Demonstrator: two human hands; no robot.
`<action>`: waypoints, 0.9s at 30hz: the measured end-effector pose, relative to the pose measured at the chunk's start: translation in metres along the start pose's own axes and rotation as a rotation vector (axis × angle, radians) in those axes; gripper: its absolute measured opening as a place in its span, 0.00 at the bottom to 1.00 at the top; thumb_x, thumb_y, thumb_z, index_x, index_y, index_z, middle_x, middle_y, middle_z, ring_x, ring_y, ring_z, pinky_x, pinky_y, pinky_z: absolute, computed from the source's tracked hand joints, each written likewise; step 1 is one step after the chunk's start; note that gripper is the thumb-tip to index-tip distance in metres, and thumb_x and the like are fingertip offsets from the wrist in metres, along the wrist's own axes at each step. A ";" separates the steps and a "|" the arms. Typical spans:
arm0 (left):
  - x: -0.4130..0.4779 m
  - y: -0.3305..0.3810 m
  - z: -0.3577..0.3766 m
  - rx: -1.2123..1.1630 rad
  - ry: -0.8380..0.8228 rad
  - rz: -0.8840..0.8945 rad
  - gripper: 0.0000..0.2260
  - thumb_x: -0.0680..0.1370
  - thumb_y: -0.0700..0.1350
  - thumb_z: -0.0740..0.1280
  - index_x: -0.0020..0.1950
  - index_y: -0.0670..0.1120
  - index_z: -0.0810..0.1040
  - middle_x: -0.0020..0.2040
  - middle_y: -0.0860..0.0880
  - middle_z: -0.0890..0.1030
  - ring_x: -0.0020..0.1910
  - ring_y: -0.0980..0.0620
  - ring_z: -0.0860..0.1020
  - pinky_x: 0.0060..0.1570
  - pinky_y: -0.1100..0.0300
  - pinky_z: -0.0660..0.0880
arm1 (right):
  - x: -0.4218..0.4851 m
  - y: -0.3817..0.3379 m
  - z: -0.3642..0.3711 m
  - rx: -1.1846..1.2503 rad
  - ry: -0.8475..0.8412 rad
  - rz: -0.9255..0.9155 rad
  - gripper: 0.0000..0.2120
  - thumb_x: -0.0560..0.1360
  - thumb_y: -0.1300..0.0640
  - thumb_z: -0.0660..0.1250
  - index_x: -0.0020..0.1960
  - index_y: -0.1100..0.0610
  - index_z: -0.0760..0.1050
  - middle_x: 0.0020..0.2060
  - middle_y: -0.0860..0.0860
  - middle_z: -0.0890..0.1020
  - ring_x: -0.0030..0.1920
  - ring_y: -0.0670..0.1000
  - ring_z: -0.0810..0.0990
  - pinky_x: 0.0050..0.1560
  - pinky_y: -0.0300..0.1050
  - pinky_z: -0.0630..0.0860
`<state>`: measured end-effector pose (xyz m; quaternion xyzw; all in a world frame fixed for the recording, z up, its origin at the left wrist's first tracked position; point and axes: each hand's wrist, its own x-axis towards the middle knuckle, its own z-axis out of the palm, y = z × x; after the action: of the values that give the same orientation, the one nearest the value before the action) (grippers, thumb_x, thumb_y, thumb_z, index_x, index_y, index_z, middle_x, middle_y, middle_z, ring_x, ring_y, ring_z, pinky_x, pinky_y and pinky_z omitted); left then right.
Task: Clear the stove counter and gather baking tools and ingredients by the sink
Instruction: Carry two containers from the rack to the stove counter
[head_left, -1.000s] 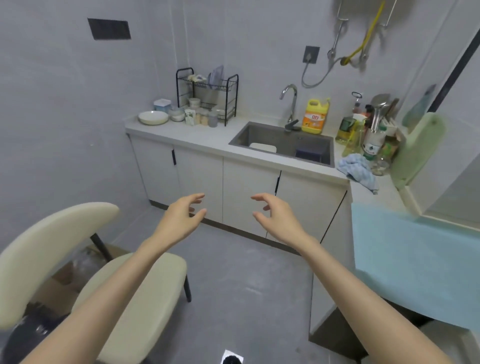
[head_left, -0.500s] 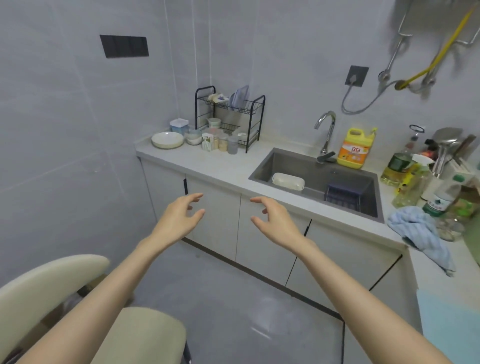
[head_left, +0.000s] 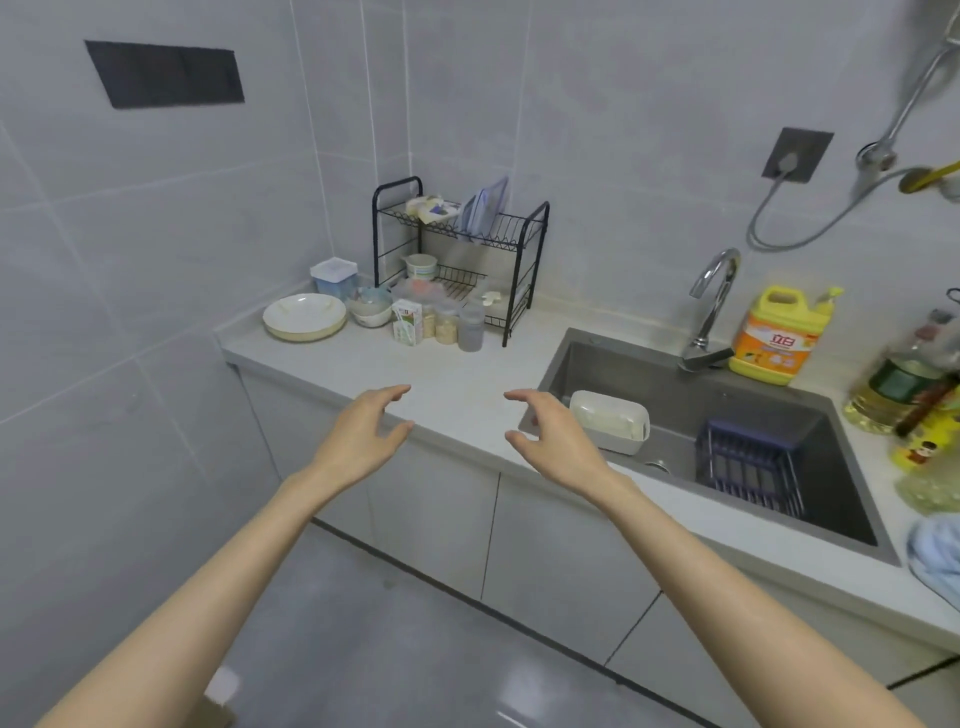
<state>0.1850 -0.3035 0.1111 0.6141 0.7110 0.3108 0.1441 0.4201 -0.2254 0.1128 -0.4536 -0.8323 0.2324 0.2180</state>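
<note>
My left hand (head_left: 358, 436) and my right hand (head_left: 556, 436) are both held out in front of me above the counter's front edge, fingers loosely curved, holding nothing. On the grey counter (head_left: 457, 384) at the back left lie a cream plate (head_left: 304, 316), small bowls (head_left: 371, 306), a small carton (head_left: 407, 322) and a few jars (head_left: 447, 325). Behind them stands a black dish rack (head_left: 462, 244). The steel sink (head_left: 722, 410) to the right holds a white lidded box (head_left: 610, 421) and a dark blue basket (head_left: 748, 462).
A tap (head_left: 714, 296) and a yellow detergent jug (head_left: 779, 335) stand behind the sink. Oil bottles (head_left: 898, 379) crowd the right edge, with a blue cloth (head_left: 935, 556) on the counter's front right. White cabinet doors (head_left: 436, 514) sit below; the grey floor (head_left: 395, 639) lies between me and them.
The view has moved closer to the counter and turned left. The chair has dropped out of sight. Both hands keep the same open pose, now over the counter's edge.
</note>
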 end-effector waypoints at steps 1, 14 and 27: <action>0.018 -0.006 0.001 0.011 -0.007 0.009 0.22 0.78 0.45 0.65 0.72 0.47 0.66 0.67 0.46 0.72 0.66 0.49 0.70 0.62 0.58 0.67 | 0.017 0.003 0.002 -0.007 0.000 0.007 0.22 0.76 0.55 0.65 0.69 0.51 0.66 0.67 0.50 0.71 0.63 0.54 0.72 0.64 0.50 0.69; 0.245 -0.080 0.032 0.125 -0.100 0.038 0.25 0.78 0.49 0.66 0.74 0.50 0.64 0.70 0.46 0.69 0.69 0.46 0.67 0.67 0.55 0.63 | 0.230 0.064 0.033 0.005 -0.013 0.096 0.24 0.76 0.54 0.65 0.70 0.50 0.65 0.68 0.50 0.69 0.63 0.55 0.71 0.62 0.49 0.70; 0.428 -0.133 0.080 0.231 -0.214 0.184 0.27 0.75 0.46 0.70 0.72 0.45 0.66 0.69 0.48 0.69 0.69 0.49 0.65 0.64 0.59 0.63 | 0.414 0.135 0.086 0.035 -0.076 0.137 0.28 0.73 0.57 0.68 0.72 0.52 0.65 0.69 0.52 0.69 0.68 0.56 0.68 0.67 0.49 0.66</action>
<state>0.0408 0.1231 0.0431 0.7184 0.6635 0.1718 0.1188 0.2550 0.1782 0.0282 -0.4965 -0.8027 0.2783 0.1779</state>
